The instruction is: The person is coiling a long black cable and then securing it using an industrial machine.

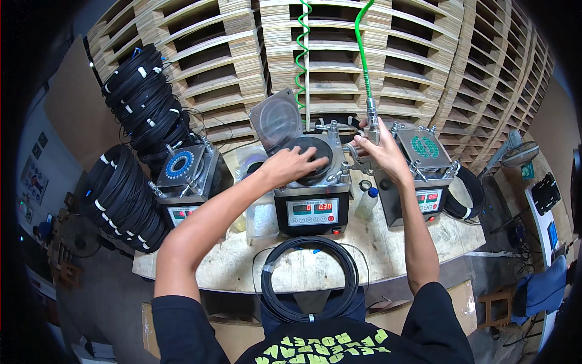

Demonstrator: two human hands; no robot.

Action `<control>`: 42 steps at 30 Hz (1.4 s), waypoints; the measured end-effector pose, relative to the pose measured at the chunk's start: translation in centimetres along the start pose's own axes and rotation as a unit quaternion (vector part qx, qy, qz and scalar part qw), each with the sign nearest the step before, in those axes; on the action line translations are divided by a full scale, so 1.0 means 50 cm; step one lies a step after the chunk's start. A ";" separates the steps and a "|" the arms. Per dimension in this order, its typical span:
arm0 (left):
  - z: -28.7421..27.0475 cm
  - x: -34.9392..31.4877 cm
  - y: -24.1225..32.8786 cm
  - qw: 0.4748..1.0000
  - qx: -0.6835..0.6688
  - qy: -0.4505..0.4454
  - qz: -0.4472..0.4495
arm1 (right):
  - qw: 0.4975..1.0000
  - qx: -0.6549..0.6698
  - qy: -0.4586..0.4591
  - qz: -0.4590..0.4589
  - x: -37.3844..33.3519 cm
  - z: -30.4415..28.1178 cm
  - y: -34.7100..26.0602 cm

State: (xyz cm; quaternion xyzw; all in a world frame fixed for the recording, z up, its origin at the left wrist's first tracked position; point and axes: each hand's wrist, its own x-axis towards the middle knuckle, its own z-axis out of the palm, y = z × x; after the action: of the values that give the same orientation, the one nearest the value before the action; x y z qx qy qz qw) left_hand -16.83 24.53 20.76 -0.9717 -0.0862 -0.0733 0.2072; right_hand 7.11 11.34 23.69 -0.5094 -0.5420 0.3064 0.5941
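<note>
My left hand lies over the round black pad on top of the middle bench machine, its fingers spread and apparently touching the pad. Behind it, the machine's square metal plate with a round face is tilted up. My right hand is raised at the machine's right corner, fingers wrapped round a metal air blow gun. A green air hose runs up from the gun. Metal clamp posts stand at the pad's corners. Part of the gun is hidden by my fingers.
Similar machines stand left and right, topped by plates of connectors. A blue-capped bottle sits between machines. A black cable coil overhangs the wooden table's front edge. Cable coils stack at left; pallets rise behind.
</note>
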 end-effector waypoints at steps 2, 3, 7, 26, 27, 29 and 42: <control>-0.005 -0.001 0.001 0.999 0.015 -0.013 0.047 | 1.000 -0.019 0.003 0.005 -0.011 -0.007 -0.003; -0.007 -0.002 0.003 0.997 0.017 0.001 0.071 | 0.999 -0.003 -0.020 0.025 -0.019 -0.013 -0.002; -0.015 0.002 0.005 0.997 0.033 -0.001 0.064 | 0.996 0.044 -0.043 0.059 -0.052 -0.023 -0.015; 0.002 -0.047 0.045 0.879 -0.253 0.242 -0.324 | 0.986 -0.018 0.126 -0.110 0.058 0.077 0.034; 0.003 -0.044 0.047 0.877 -0.257 0.250 -0.319 | 0.981 -0.061 0.152 -0.105 0.050 0.051 0.034; 0.006 -0.050 0.045 0.874 -0.256 0.264 -0.317 | 0.962 -0.157 0.196 -0.111 0.016 0.036 -0.017; 0.007 -0.051 0.046 0.876 -0.260 0.292 -0.282 | 0.884 -0.431 0.092 -0.153 -0.086 0.007 -0.036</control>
State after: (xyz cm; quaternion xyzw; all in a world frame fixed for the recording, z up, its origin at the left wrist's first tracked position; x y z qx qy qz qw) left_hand -18.81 22.25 19.11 -0.8595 -0.2704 -0.4286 -0.0670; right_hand 5.47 6.97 23.91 -0.6518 -0.6347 -0.1006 0.4027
